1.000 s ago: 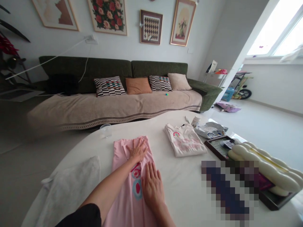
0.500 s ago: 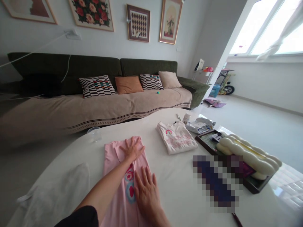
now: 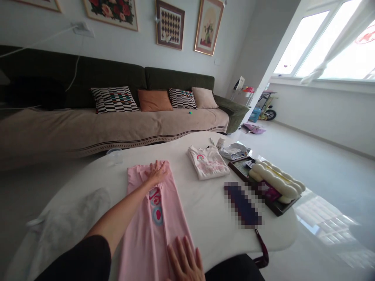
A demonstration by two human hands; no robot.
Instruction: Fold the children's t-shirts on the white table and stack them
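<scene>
Two hands lie flat and open, not gripping, on a lengthwise-folded pink T-shirt: the left hand, fingers spread, at its upper end, and the right hand over its lower right edge at the bottom of the frame. Pink and blue rings are printed on the shirt, which lies on the left part of the white table. A grey-white cloth sits just beside it, toward the table's left edge. Rightward, a stretch of white tabletop separates the shirt from a folded white T-shirt and a pixelated patch. A dark tray sits near the right edge.
</scene>
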